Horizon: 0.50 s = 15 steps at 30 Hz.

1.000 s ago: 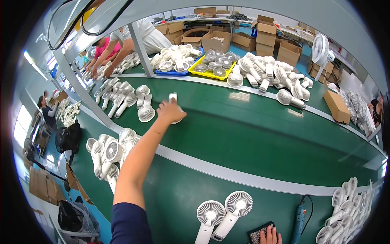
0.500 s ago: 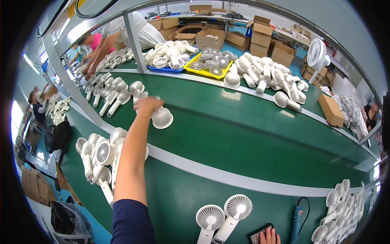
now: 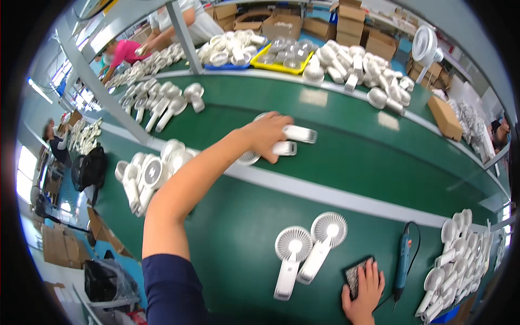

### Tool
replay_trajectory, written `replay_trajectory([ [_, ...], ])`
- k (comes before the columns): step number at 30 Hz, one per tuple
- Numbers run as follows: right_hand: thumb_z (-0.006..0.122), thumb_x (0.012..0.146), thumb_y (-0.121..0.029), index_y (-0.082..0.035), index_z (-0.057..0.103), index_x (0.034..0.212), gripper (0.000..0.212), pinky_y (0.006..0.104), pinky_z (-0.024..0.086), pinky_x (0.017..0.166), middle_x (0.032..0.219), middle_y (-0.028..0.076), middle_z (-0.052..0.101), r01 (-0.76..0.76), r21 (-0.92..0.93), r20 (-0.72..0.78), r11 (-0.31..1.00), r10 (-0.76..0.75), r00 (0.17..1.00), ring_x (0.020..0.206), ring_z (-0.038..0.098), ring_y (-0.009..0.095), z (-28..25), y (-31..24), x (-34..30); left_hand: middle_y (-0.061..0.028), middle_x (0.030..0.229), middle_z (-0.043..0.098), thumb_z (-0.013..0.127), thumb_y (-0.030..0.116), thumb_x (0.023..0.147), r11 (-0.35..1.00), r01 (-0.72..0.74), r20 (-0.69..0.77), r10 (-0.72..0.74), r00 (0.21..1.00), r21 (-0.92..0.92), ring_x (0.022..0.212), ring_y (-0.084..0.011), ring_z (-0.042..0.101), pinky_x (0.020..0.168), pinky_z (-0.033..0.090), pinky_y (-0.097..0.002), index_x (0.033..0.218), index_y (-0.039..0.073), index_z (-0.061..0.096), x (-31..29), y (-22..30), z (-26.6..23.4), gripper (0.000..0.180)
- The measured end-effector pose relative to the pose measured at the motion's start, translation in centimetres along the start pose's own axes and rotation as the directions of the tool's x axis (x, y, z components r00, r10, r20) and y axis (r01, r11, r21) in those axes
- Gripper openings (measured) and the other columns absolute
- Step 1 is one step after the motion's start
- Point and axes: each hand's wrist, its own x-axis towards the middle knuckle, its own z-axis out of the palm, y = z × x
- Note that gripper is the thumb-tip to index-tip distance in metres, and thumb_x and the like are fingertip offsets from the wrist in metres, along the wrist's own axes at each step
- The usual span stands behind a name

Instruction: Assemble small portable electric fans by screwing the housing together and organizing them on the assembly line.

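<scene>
My left hand (image 3: 265,135) reaches over the green conveyor belt and is closed round two white handheld fans. Two handles, the upper handle (image 3: 301,134) and the lower handle (image 3: 285,148), stick out to the right of my fingers. One fan head (image 3: 248,158) shows below my palm; the other is mostly covered. My right hand (image 3: 366,292) lies with fingers stretched over a small black tray (image 3: 352,279) of tiny dark bits. Left of it, a handheld fan (image 3: 286,271) and a second fan (image 3: 319,252) lie face up on the green bench.
A teal electric screwdriver (image 3: 402,260) with a cord lies right of my right hand. Fan piles flank the bench: a left pile (image 3: 146,179) and a right pile (image 3: 455,260). Across the belt stand a blue tray (image 3: 227,67) and a yellow tray (image 3: 276,66). A metal post (image 3: 184,38) rises there.
My left hand has come right and nearer from the far-left fans, now with two fans in it. The view has shifted, showing more of my right hand and the bench.
</scene>
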Motion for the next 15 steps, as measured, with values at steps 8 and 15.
replay_trajectory([
  [8,0.068,0.083,-0.024,0.004,0.057,0.132,0.057,0.0586,0.025,0.116,0.15,0.023,0.048,0.0,0.038,-0.058,0.999,0.003,0.998,0.143,0.041,0.041,1.2,0.4,0.6,-0.0147,0.138,0.05,0.082,0.021,0.059,0.85,-0.521,0.146,0.507,0.849,0.077,0.134,-0.0298,0.047,0.127,0.02,-0.0497,0.086,0.002,0.078,-3.6,7.1,-1.6,0.034],
  [15,0.068,0.083,-0.023,0.003,0.057,0.132,0.056,0.0582,0.026,0.116,0.15,0.021,0.049,0.04,0.058,-0.113,0.998,-0.033,0.993,0.143,0.041,0.039,1.3,0.6,0.1,-0.0074,0.145,0.05,0.07,0.017,0.071,0.81,-0.558,0.369,0.47,0.802,0.18,0.144,-0.0281,0.039,0.126,0.023,-0.0527,0.085,0.003,0.076,-13.6,9.4,-2.2,0.021],
])
